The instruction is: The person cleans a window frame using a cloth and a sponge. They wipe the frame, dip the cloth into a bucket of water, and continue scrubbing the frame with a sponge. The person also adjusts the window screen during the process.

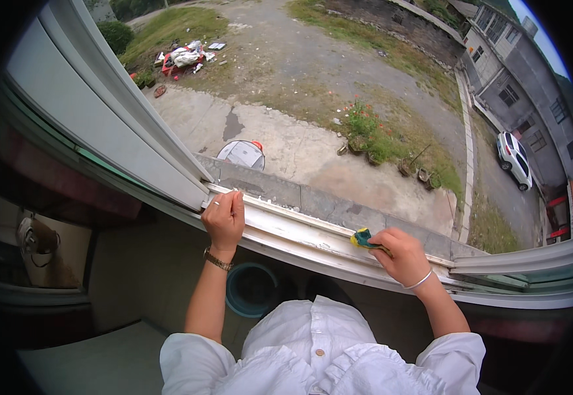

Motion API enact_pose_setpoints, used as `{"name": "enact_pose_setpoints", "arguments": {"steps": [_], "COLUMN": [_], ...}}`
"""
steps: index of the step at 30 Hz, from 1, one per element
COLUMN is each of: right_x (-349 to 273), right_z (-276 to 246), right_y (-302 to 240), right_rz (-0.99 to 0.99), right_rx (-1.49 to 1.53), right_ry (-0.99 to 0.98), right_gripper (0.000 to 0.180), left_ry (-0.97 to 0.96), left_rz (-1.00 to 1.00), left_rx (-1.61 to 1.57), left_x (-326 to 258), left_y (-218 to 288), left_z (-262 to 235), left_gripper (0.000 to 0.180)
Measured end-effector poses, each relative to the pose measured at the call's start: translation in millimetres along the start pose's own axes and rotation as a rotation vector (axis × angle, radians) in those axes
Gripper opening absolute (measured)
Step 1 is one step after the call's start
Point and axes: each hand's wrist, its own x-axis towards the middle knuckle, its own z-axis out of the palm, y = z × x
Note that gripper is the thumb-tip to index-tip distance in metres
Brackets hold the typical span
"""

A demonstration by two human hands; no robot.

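My right hand pinches a yellow and green scrubbing sponge over the white window track. The sponge is at the outer edge of the track, right of the middle. My left hand is closed and rests at the left end of the track, beside the sliding window's white frame. Its fingers curl inward, so whatever they might hold is hidden. Pale crumbs and streaks of dirt mark the track and the grey outer ledge.
Below the sill, a blue-green basin stands on the floor near my feet. A second window pane closes off the right end. Outside, a yard lies below, with potted red flowers, a white car and a heap of bags.
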Motion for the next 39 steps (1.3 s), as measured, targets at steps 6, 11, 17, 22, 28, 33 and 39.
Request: {"name": "enact_pose_setpoints", "arguments": {"steps": [6,11,17,22,28,33,39], "right_x": [19.3,73.0,129.1,193.0,203.9,168.3,145.1], "right_z": [43.3,59.6,110.7,168.2,103.5,105.8,77.2], "right_y": [19.9,-11.7,-29.2,-66.1,-82.4,-104.5,-76.0], "right_rz": [-0.235,-0.465,-0.643,-0.603,-0.499,-0.454,-0.265], "right_rx": [-0.244,-0.300,-0.259,-0.177,0.301,0.665,0.182], "right_ry": [-0.104,-0.044,-0.041,-0.041,-0.297,-0.328,-0.118], "right_gripper": [0.016,0.014,0.003,0.008,0.034,0.043,0.024], "left_ry": [0.053,0.038,0.081,0.076,0.283,0.243,0.134], "left_rz": [-0.019,-0.031,-0.004,-0.071,-0.342,-0.385,-0.216], "left_rx": [-0.074,-0.085,-0.102,-0.129,-0.461,-1.138,-0.424], "left_x": [-1.6,-5.7,-4.7,-4.5,3.9,46.7,13.3], "left_y": [-2.5,-5.5,-4.4,-3.7,16.4,61.4,30.4], "left_z": [0.0,-3.2,0.1,2.4,-29.7,-47.1,-32.9], "left_gripper": [0.011,0.011,0.011,0.014,0.034,0.046,0.057]}}
